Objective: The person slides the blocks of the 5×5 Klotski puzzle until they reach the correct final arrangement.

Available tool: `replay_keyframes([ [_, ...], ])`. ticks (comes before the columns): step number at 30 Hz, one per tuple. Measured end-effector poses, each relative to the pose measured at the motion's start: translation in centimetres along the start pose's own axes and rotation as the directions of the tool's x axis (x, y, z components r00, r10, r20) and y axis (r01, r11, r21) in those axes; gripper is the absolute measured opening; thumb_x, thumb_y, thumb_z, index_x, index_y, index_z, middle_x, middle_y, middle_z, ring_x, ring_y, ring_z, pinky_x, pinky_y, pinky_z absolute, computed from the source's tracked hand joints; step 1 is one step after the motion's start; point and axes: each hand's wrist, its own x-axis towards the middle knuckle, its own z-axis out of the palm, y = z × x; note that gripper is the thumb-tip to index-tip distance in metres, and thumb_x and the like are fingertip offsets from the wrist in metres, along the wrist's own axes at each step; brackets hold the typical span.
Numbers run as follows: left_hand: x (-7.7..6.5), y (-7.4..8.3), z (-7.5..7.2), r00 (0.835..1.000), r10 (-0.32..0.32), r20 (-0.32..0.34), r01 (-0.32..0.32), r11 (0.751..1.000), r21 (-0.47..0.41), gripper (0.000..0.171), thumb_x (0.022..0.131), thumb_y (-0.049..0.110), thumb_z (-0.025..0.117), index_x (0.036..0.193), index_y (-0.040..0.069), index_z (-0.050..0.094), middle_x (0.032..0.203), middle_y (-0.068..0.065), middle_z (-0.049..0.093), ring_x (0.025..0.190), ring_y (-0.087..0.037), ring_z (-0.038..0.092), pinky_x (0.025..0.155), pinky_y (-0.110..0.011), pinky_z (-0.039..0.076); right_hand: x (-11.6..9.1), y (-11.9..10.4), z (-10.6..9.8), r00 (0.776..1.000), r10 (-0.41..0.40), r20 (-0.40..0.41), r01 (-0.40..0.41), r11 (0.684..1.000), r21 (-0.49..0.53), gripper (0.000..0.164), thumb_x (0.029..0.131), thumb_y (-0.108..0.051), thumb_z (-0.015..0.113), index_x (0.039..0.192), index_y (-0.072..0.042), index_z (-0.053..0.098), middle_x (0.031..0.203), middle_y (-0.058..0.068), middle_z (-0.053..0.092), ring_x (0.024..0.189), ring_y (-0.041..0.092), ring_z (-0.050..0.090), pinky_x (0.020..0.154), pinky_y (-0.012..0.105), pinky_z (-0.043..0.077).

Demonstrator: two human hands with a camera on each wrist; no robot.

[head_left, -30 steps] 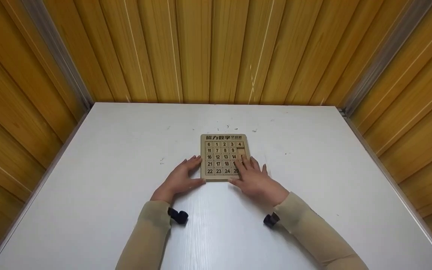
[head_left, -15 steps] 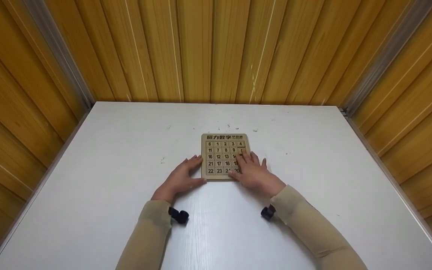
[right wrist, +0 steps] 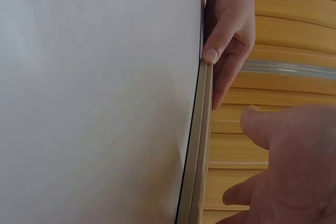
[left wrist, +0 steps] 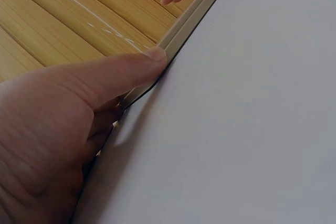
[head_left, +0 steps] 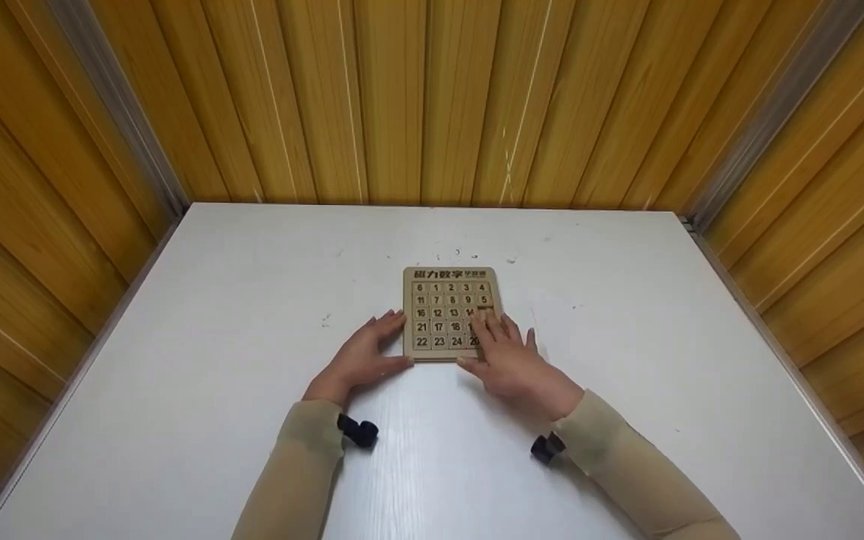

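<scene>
A wooden number slide puzzle lies flat on the white table, its numbered tiles set in a frame with printed characters along the top. My left hand holds its lower left corner, the thumb against the near edge and the fingers along the left side. In the left wrist view that thumb presses the edge of the frame. My right hand reaches over the lower right tiles with fingers extended, hiding some of them. Tile 5 sits under tile 4 in the right column, with a dark gap just below it.
The white table spreads around the puzzle, with small dark marks beyond it. Yellow wood-look panels stand at the back and both sides. Each wrist carries a small black camera, such as the left camera.
Tile 5 has slid up one place under my right fingers. That hand moved up with it, then drew back toward me. My left hand stays at the corner.
</scene>
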Motion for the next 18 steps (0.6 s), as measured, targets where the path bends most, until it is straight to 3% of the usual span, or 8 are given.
replay_keyframes([
  [6, -0.1, 0.0, -0.1, 1.000, 0.006, 0.001, -0.006, 1.000, -0.004, 0.082, 0.085, 0.030, 0.084, 0.156, 0.019, 0.044, 0.168, -0.002, 0.035, 0.160, -0.034, 0.022, 0.132, -0.051, 0.018, -1.7, -0.4, 0.2, 0.999, 0.011, 0.037, -0.010, 1.000, -0.017, 0.084, 0.104, -0.057, 0.049, 0.166, -0.012, 0.014, 0.174, 0.016, 0.003, 0.161, 0.042, -0.003, 0.125, 0.073, -0.006],
  [11, 0.0, -0.1, -0.1, 1.000, 0.016, 0.007, -0.016, 1.000, -0.010, 0.083, 0.085, 0.030, 0.084, 0.157, 0.018, 0.044, 0.168, -0.003, 0.034, 0.160, -0.033, 0.022, 0.133, -0.051, 0.018, -1.5, -0.4, 0.4, 1.000, 0.017, 0.027, -0.016, 0.999, -0.047, 0.084, 0.104, -0.056, 0.049, 0.166, -0.010, 0.016, 0.174, 0.017, 0.007, 0.161, 0.043, 0.000, 0.125, 0.073, -0.005],
  [18, 0.0, -0.2, 0.0, 0.999, 0.031, 0.006, -0.031, 0.999, -0.021, 0.082, 0.085, 0.028, 0.084, 0.156, 0.016, 0.044, 0.168, -0.005, 0.034, 0.159, -0.037, 0.022, 0.132, -0.054, 0.018, -0.4, -0.1, 0.3, 0.999, 0.030, 0.017, -0.030, 0.999, -0.012, 0.084, 0.103, -0.058, 0.049, 0.166, -0.012, 0.017, 0.174, 0.014, 0.008, 0.162, 0.040, -0.002, 0.127, 0.071, -0.006],
])
